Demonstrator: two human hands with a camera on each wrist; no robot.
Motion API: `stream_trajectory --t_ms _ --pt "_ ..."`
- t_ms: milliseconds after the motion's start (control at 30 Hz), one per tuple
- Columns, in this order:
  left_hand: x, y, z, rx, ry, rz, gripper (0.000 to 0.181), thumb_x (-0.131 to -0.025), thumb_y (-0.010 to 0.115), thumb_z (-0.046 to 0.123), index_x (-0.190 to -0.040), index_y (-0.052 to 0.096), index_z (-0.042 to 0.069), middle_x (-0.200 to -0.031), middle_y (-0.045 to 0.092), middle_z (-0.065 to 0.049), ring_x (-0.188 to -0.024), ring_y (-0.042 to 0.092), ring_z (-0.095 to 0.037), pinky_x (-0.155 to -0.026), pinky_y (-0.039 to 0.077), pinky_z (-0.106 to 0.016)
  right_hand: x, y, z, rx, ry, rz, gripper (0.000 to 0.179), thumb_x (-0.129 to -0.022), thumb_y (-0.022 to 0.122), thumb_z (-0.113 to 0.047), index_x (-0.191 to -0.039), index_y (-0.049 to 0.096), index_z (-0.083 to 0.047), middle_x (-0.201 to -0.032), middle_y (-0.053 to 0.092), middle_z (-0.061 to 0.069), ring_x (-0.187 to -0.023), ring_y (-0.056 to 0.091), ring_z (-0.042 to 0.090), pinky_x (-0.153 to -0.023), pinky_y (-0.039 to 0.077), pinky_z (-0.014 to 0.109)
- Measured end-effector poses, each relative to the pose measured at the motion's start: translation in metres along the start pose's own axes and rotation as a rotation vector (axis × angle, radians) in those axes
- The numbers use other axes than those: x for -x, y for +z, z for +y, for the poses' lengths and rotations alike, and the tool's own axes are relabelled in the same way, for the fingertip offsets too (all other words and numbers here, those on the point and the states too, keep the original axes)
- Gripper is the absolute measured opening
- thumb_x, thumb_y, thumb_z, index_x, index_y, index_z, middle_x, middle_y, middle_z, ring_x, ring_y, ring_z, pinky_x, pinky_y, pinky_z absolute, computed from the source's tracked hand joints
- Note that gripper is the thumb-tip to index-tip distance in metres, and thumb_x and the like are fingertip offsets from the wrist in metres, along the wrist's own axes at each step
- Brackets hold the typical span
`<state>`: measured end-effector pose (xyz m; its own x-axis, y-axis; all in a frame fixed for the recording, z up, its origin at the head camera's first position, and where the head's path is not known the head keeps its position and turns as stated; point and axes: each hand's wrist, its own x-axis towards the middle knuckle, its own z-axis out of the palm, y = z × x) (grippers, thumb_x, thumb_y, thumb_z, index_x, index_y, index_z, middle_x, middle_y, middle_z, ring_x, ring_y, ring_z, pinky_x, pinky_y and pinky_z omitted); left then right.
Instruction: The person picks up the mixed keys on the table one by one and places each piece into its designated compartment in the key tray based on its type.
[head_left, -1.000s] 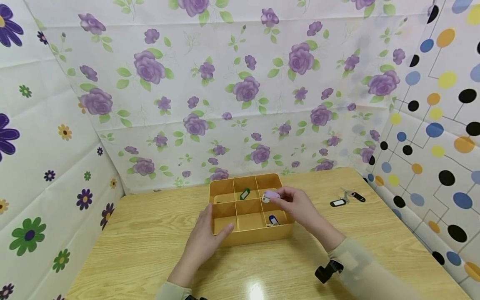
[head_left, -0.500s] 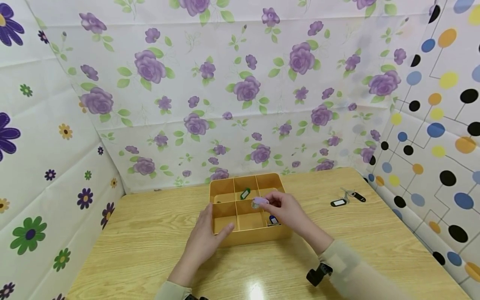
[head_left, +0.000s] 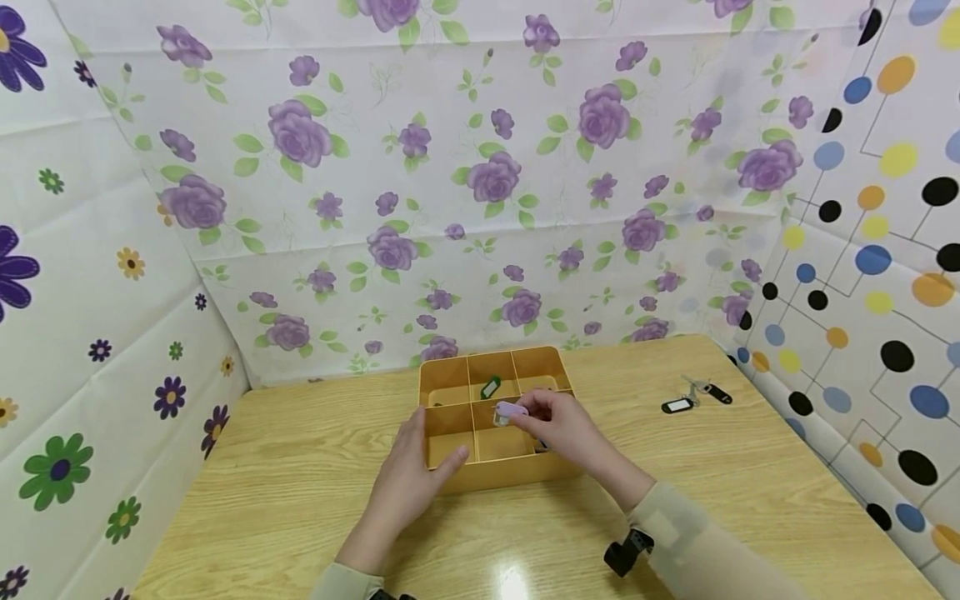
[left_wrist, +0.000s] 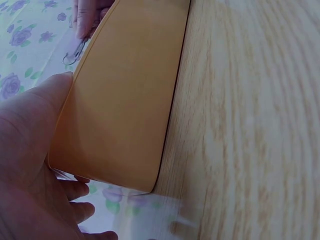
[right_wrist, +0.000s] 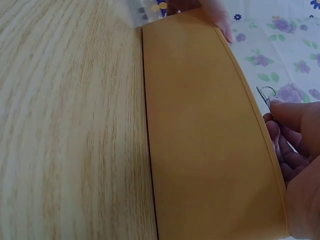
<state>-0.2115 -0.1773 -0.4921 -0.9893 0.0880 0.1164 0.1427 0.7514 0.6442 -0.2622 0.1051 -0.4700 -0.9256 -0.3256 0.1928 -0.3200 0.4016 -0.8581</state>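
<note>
A yellow-orange organizer box with several compartments stands on the wooden table. My left hand holds its front left corner, thumb at the front rim and fingers along the left wall. Above the front middle compartment, my right hand pinches a lilac key tag between thumb and fingers. A metal ring on it shows past the fingertips in the right wrist view. A green key tag leans in the back middle compartment. A blue key tag in the front right compartment is mostly hidden by my right hand.
Two black key tags, one with a white label and one darker, lie with keys on the table right of the box. A flowered cloth hangs behind the table, with patterned cloths at both sides.
My right hand has carried the lilac key tag leftward and slightly down, from over the right compartments to over the front middle one. My left hand has stayed on the box corner.
</note>
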Motion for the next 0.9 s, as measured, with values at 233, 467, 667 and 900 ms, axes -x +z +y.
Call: stream_trajectory --t_ms 233,467,667,900 --pt "-0.0003 -0.0007 -0.0003 0.002 0.002 0.0 0.112 -0.103 0.069 0.067 -0.176 0.014 0.002 -0.181 0.017 -0.021 -0.166 0.017 -0.046 -0.129 0.022 -0.069 -0.0013 0.0018 -0.0013 0.031 0.0 -0.024 0.009 -0.105 0.08 -0.025 -0.107 0.078 -0.017 -0.094 0.072 -0.002 -0.072 0.056 0.016 -0.058 0.045 0.026" --pt "0.0 0.0001 0.0005 -0.002 0.005 -0.001 0.112 -0.103 0.068 0.067 -0.176 0.014 0.001 -0.181 0.018 -0.021 -0.166 0.017 -0.047 -0.129 0.022 -0.068 -0.0021 0.0037 -0.0006 0.076 0.024 -0.026 0.009 -0.105 0.081 -0.026 -0.107 0.079 -0.017 -0.097 0.072 -0.004 -0.076 0.059 0.015 -0.061 0.048 0.027" --pt "0.0007 -0.0006 0.0024 0.002 0.003 0.001 0.112 -0.103 0.069 0.065 -0.176 0.015 0.0 -0.181 0.018 -0.021 -0.166 0.016 -0.046 -0.129 0.021 -0.068 -0.0018 0.004 -0.0004 0.078 0.028 -0.028 0.009 -0.105 0.081 -0.024 -0.108 0.079 -0.015 -0.097 0.072 -0.003 -0.078 0.061 0.016 -0.062 0.05 0.027" --pt "-0.0006 0.0003 0.0007 0.0 0.003 0.003 0.112 -0.103 0.068 0.067 -0.176 0.015 0.0 -0.182 0.017 -0.02 -0.167 0.016 -0.046 -0.129 0.021 -0.067 -0.0017 0.0034 0.0003 0.073 0.023 -0.025 0.01 -0.105 0.081 -0.023 -0.108 0.08 -0.014 -0.097 0.072 -0.002 -0.076 0.06 0.014 -0.061 0.049 0.026"
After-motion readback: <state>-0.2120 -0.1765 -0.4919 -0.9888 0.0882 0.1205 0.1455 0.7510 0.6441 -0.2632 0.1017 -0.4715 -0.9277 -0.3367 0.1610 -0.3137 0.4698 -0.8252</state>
